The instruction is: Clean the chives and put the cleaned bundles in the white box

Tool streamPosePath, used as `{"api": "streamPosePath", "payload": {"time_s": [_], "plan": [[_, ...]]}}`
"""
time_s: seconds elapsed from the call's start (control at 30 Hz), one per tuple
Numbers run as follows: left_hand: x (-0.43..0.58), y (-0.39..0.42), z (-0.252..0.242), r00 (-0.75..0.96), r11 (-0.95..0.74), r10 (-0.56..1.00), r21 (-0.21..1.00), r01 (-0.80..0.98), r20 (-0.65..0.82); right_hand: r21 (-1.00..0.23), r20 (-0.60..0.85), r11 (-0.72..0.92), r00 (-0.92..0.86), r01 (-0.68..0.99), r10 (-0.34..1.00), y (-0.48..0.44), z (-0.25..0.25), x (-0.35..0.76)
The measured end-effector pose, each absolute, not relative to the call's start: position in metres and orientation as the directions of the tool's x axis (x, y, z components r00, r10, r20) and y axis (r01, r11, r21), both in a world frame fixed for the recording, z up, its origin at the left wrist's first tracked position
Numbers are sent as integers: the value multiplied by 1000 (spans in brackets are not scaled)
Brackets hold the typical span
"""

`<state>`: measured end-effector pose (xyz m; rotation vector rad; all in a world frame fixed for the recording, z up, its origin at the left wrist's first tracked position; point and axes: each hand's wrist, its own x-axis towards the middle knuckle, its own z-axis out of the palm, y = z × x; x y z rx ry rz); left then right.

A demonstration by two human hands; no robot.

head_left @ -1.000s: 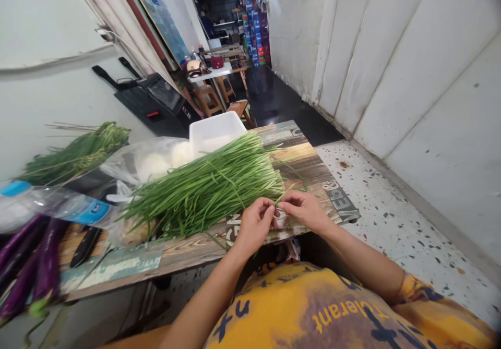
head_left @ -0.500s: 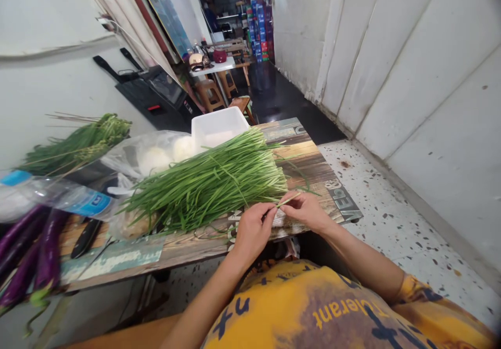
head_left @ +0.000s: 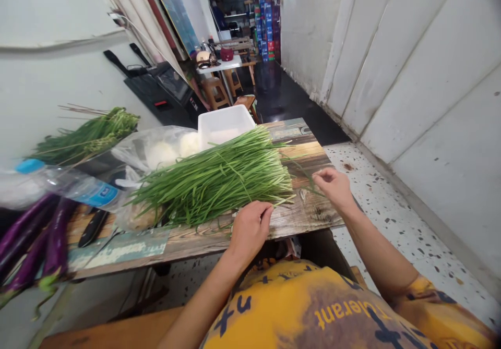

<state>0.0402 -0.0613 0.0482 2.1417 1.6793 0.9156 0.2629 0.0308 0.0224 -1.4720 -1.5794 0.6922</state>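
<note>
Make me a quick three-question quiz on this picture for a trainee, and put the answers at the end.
1. Fill in the blank: the person's ____ hand is nearer the pile of greens.
2. True or false: the bottle has a red cap.
3. What is at the far side of the greens? a) a red bucket, b) a white tub, c) a frying pan.

Key: 1, left hand; 2, false, it's blue; 3, b.
</note>
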Motion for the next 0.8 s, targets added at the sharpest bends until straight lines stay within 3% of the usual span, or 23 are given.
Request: {"api": "streamPosePath", "payload": {"time_s": [0.07,0.13,0.2,0.27,0.3,0.37,0.43,0.5,0.57,0.63,0.73,0.8], "plan": [[40,-60,48,135,-280,948,549,788,290,-656,207,201,-83,728,975,30,28,267],[42,-58,48,146,-269,954,532,803,262,-471,273,365,-260,803,926,20,36,262],[44,-57,48,167,-274,955,521,809,243,-360,375,600,-478,714,794,10,43,252],[45,-57,50,189,-291,952,519,804,241,-328,385,762,-658,558,647,4,46,242],[45,-57,51,194,-298,950,525,797,245,-363,373,790,-700,494,609,3,45,239],[45,-57,53,197,-310,947,559,769,254,-557,351,736,-693,385,629,4,40,234],[45,-57,54,193,-319,945,617,719,264,-817,282,528,-639,231,716,4,33,230],[46,-57,54,187,-328,943,663,673,277,-979,148,199,-559,31,816,1,26,225],[48,-57,53,178,-332,941,673,661,289,-980,-13,-109,-490,-168,872,-4,20,218],[49,-58,53,167,-325,942,665,673,291,-910,-129,-279,-433,-305,892,-5,15,215],[45,-59,50,117,-273,956,673,688,269,-941,-150,-216,-249,-262,957,6,7,225],[41,-59,49,73,-223,968,697,681,239,-998,-66,-66,-54,-3,996,20,2,243]]}}
